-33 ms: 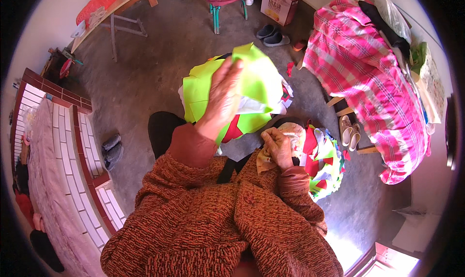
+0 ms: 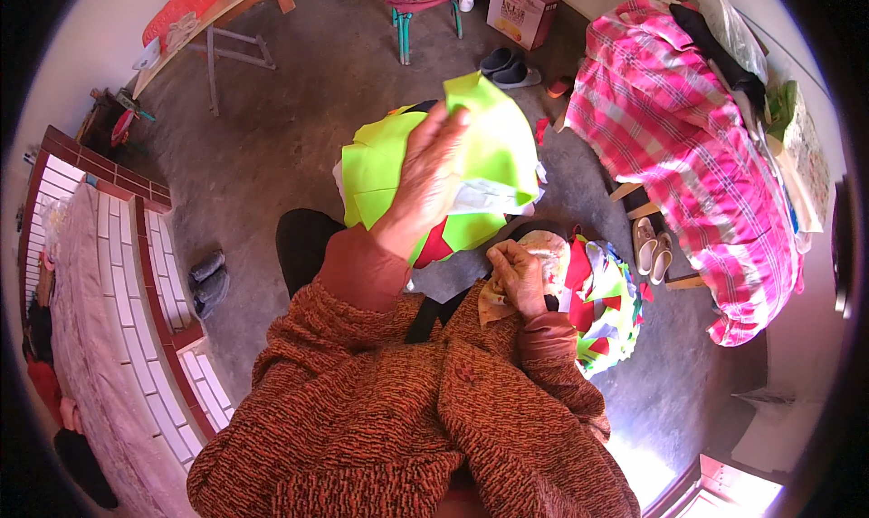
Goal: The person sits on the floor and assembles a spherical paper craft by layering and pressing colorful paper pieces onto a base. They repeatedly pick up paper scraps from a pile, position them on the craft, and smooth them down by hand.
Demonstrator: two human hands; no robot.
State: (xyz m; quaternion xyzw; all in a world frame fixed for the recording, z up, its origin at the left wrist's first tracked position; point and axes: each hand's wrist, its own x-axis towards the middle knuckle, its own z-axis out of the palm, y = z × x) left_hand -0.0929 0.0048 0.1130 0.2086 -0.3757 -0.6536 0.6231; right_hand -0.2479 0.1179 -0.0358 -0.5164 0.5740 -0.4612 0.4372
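Nothing moved since the frame before. Lime-green fabric stack (image 2: 493, 147) beneath the left hand (image 2: 425, 187), fingers spread, pressing flat. Coloured scrap heap (image 2: 606, 310) just beyond the right hand (image 2: 523, 278), fingers curled, pinching a pale patterned cloth (image 2: 546, 244).

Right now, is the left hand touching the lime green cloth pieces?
Touching. The head view shows the left hand pressed flat on the lime green cloth pieces, fingers spread across them.

The person wears a chunky rust-orange knitted sweater (image 2: 389, 409). Smooth reddish-brown cuffs (image 2: 358, 269) show at both wrists. Both hands are bare.
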